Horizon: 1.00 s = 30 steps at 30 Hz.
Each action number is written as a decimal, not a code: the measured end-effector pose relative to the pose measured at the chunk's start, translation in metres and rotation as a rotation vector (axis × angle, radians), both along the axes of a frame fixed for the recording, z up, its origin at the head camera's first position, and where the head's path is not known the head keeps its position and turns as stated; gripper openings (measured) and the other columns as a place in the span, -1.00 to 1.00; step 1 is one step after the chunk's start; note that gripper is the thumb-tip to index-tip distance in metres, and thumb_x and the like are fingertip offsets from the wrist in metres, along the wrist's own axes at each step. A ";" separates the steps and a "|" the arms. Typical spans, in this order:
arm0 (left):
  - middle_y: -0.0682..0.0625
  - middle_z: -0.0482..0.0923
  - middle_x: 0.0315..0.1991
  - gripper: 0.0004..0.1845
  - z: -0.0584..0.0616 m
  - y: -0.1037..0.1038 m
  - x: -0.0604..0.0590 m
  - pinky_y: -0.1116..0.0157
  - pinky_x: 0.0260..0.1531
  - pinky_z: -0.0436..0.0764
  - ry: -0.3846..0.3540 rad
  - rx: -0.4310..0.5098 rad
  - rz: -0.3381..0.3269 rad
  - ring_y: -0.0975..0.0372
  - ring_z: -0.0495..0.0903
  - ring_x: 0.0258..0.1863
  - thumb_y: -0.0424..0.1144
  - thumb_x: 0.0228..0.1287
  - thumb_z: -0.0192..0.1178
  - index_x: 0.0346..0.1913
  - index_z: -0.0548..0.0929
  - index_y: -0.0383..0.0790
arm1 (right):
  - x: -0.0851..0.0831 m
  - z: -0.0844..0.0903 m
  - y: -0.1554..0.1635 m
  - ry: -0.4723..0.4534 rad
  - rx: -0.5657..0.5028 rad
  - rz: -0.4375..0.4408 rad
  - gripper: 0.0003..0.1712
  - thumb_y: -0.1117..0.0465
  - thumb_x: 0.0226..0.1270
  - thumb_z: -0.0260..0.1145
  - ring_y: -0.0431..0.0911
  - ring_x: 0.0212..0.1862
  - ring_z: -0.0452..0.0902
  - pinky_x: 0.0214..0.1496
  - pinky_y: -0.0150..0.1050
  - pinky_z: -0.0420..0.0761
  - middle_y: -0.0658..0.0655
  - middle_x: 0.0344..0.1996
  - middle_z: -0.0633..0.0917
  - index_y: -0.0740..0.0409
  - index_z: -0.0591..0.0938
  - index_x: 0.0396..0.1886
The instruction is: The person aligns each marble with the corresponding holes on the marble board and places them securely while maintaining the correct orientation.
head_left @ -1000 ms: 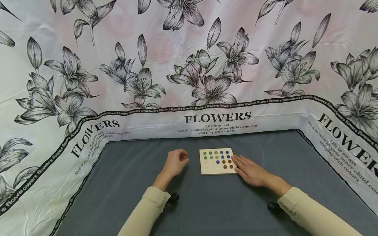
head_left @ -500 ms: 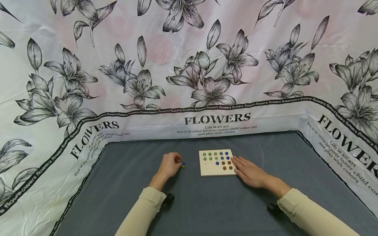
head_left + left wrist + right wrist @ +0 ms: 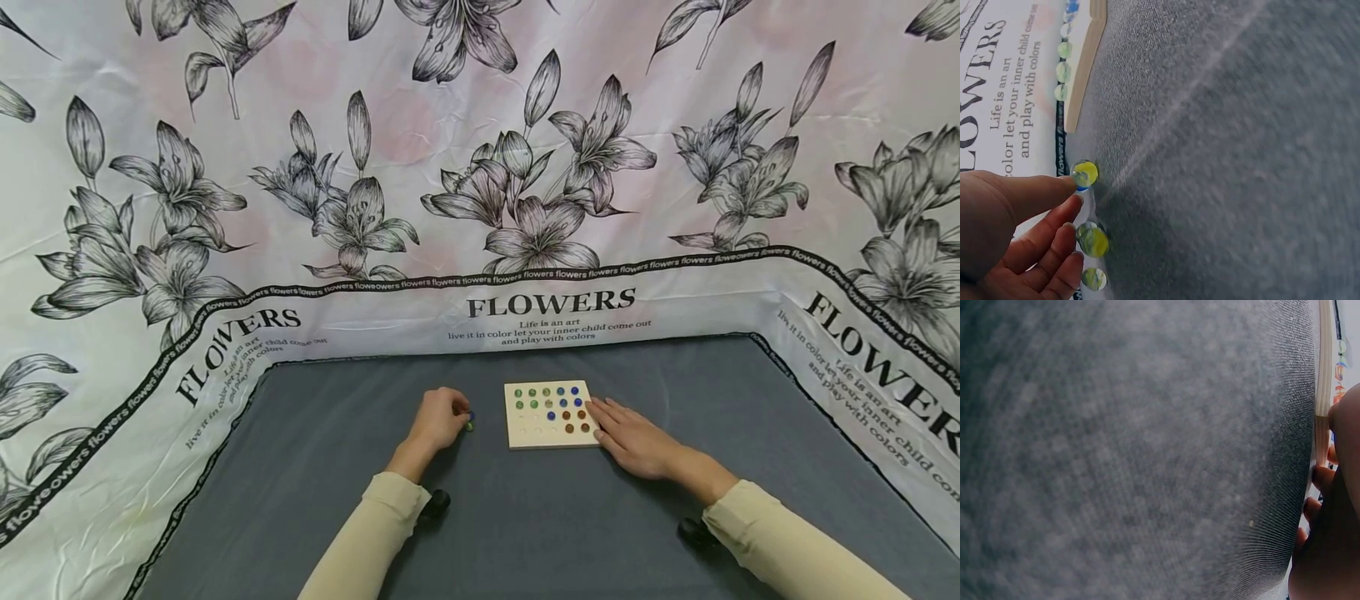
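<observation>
My left hand point(image 3: 441, 418) is low over the cloth, left of the board. In the left wrist view, its thumb tip and index finger close on a yellow-and-clear glass marble point(image 3: 1087, 172), with a bit of blue at the thumb tip. Two more marbles, a yellow one point(image 3: 1094, 240) and a smaller one point(image 3: 1094, 279), lie by the other fingertips. My right hand point(image 3: 633, 437) rests with straight fingers on the right edge of a pale wooden board point(image 3: 527, 435). Green, blue and amber marbles sit in the board's hollows; several hollows at its front left are bare.
Dark grey cloth point(image 3: 600, 533) covers the table. A white flower-printed sheet point(image 3: 405, 317) hangs around its back and sides. Black wrist cameras show by the left cuff point(image 3: 435, 504) and right cuff point(image 3: 697, 533).
My left hand first shifted left, uncovering blue and yellow-green marbles, then came back right onto them, and they moved slightly right. The right hand stays on the board.
</observation>
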State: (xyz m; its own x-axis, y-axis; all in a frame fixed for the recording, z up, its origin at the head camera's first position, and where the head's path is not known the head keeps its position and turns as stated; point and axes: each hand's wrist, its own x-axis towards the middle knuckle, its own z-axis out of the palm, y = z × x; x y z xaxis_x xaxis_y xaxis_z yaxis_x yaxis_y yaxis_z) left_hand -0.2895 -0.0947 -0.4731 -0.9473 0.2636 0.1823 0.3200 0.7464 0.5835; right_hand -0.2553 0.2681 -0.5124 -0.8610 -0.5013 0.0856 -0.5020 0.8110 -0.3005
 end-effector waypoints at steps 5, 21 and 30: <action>-0.15 0.73 -0.24 -0.85 0.000 0.006 -0.002 0.12 -0.21 0.69 -0.002 -0.011 -0.013 0.05 0.70 -0.23 -0.44 0.29 0.38 -0.11 0.78 -0.38 | 0.001 0.000 0.000 -0.002 -0.004 -0.001 -0.33 -0.01 0.71 -0.05 0.29 0.58 0.05 0.52 0.23 0.12 0.30 0.57 0.22 0.26 0.19 0.60; -0.10 0.72 -0.31 -0.89 0.002 0.024 -0.008 0.20 -0.31 0.66 -0.022 -0.025 -0.024 0.11 0.67 -0.31 -0.39 0.26 0.43 -0.19 0.80 -0.33 | 0.004 0.003 -0.002 -0.003 -0.014 0.000 -0.34 0.02 0.70 -0.02 0.28 0.58 0.05 0.53 0.22 0.13 0.29 0.57 0.21 0.25 0.19 0.61; -0.05 0.69 -0.38 -0.91 -0.001 0.032 -0.010 0.26 -0.37 0.61 -0.025 -0.010 -0.027 0.19 0.62 -0.40 -0.38 0.23 0.45 -0.22 0.79 -0.31 | 0.007 0.003 -0.003 -0.009 -0.007 -0.013 -0.34 0.02 0.70 -0.02 0.28 0.58 0.05 0.53 0.22 0.13 0.28 0.58 0.21 0.24 0.19 0.61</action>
